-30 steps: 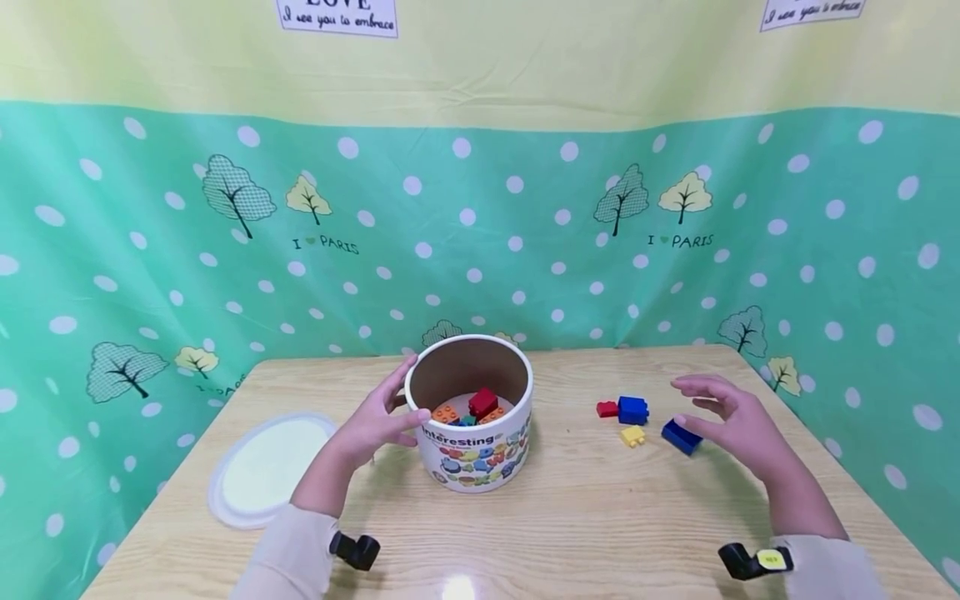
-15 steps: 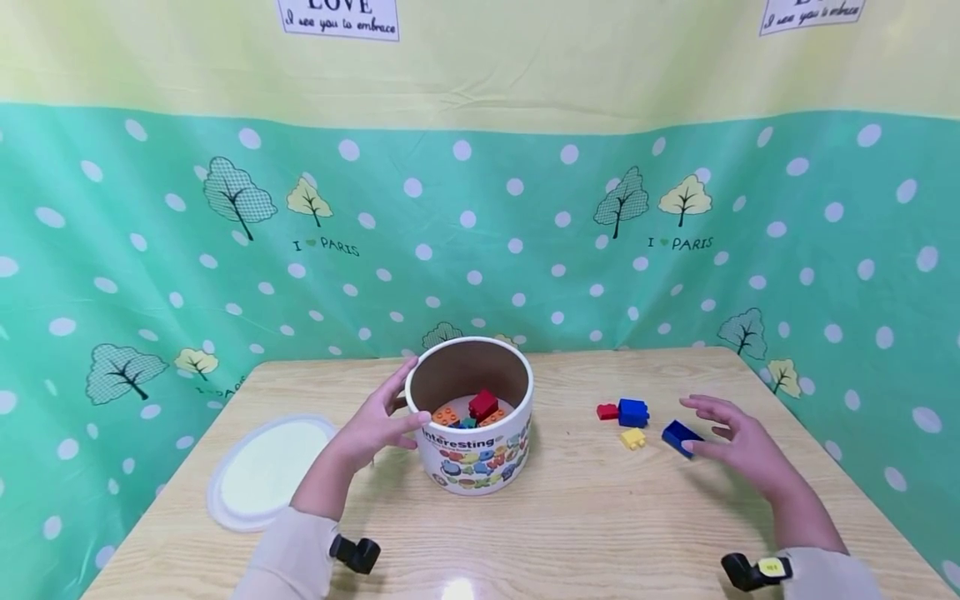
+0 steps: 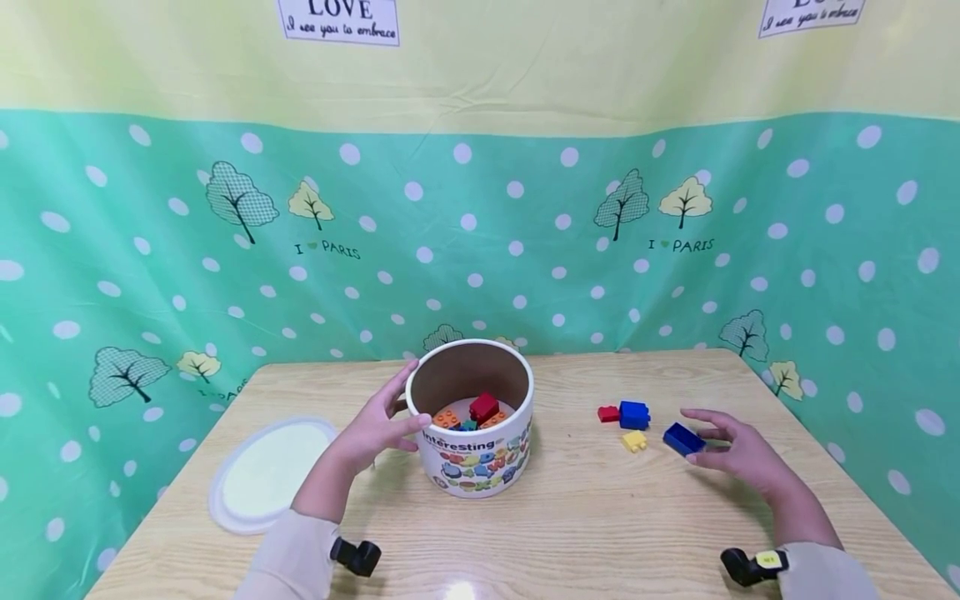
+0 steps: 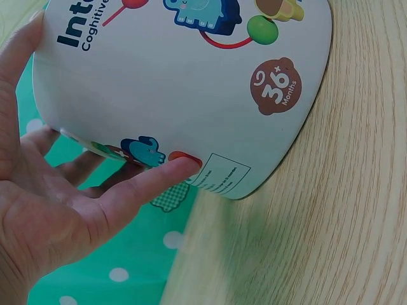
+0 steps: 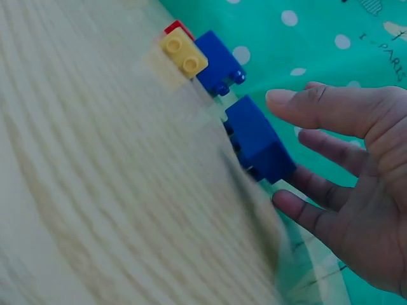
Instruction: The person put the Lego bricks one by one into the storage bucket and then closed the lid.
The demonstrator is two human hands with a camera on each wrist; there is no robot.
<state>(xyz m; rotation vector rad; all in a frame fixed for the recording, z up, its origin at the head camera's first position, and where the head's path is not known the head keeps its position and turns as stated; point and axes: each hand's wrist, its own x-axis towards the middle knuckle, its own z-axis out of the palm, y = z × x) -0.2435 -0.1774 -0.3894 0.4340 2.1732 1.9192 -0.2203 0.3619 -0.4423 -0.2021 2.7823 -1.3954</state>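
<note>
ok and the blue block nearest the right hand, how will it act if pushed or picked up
The blue block should probably stay stiff, given its crisp edges. Its flat sides suggest sliding rather than rolling if pushed. It looks small beside the right hand, so it is likely light.

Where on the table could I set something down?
Bare tabletop lies between the tub and the blocks, widening in front of them. It's crowded among the blocks by the right hand, and between lid and tub, by the left hand.
</note>
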